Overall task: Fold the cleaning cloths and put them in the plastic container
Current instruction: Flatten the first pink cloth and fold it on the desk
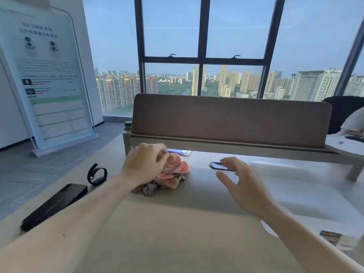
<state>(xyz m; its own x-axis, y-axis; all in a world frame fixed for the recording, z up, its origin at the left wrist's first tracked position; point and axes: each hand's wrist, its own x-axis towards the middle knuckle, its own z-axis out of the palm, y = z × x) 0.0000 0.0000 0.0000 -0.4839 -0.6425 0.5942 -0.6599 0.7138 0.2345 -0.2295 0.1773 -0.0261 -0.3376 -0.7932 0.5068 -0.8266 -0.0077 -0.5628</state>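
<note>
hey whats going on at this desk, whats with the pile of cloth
A person at a desk is working on a crumpled pile of pink and brown cleaning cloths. The left hand grips the top of the pile, while the right hand hovers open just to its right, holding nothing. No cloth looks folded yet, and I can't clearly make out a plastic container. A black phone and a wristband lie to the left, untouched.

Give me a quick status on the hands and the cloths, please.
Left hand gripping crumpled cloths, none folded. Right hand open, over desk. Phone and wristband left of pile, not blocking.
</note>
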